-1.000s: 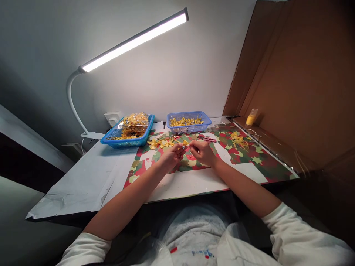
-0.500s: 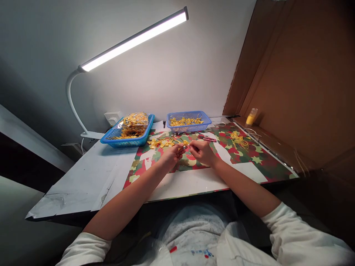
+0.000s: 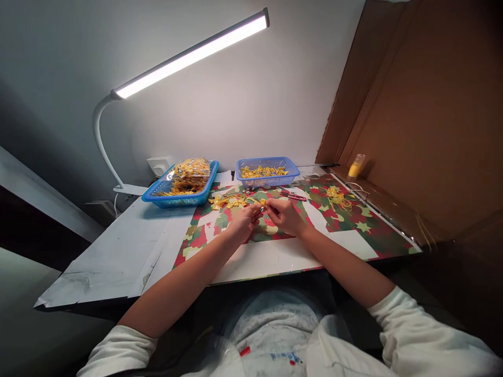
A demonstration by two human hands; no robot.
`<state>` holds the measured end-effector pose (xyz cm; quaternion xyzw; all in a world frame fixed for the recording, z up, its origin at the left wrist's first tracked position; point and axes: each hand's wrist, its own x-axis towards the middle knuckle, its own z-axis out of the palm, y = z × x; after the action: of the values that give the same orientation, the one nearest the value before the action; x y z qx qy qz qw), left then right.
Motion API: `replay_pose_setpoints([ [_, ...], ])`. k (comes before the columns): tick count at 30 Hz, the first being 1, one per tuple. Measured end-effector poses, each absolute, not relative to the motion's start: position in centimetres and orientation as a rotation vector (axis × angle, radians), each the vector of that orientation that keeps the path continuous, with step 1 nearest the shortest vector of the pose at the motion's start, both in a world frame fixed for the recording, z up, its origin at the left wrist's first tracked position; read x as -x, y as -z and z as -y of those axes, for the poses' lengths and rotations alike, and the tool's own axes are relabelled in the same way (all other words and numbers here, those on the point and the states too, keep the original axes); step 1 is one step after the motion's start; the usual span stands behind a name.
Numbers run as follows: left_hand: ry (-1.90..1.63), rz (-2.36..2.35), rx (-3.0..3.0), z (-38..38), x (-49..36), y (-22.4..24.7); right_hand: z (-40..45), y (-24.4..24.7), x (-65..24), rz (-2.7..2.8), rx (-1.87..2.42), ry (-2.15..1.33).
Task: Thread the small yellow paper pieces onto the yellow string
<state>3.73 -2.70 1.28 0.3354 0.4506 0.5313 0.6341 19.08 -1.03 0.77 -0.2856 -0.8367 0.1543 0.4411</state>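
My left hand [image 3: 247,219] is closed in a pinch over the patterned mat, with a yellow ribbon bow [image 3: 263,202] at its fingertips. A small silvery thing shows beside its thumb, too small to name. Close against it, my right hand [image 3: 283,213] pinches at the bow's right side; its fingertips partly hide what they grip. Several more yellow bows [image 3: 230,202] with thin stems lie just beyond my left hand. Past my right hand lies a pair of dark-red-handled snips or a cutter [image 3: 294,196], whose exact kind I cannot tell.
A blue basket [image 3: 147,198] with yellow bows and a plastic bag stands back left. A second basket [image 3: 268,181] holds yellow bows at the back. Yellow ties [image 3: 338,200] lie right. A clip lamp [image 3: 192,56] hangs over the table; cardboard [image 3: 424,115] walls the right side.
My right hand has moved slightly left, so its fingertips now meet the bow at my left hand. My left hand has stayed nearly in place.
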Motion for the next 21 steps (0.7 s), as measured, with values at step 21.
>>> replay_pose_setpoints([
  [21,-1.221,-1.042,-0.689,3.1,-3.6,-2.1,1.1,-0.7,-19.5,2.021,0.75,-0.466],
])
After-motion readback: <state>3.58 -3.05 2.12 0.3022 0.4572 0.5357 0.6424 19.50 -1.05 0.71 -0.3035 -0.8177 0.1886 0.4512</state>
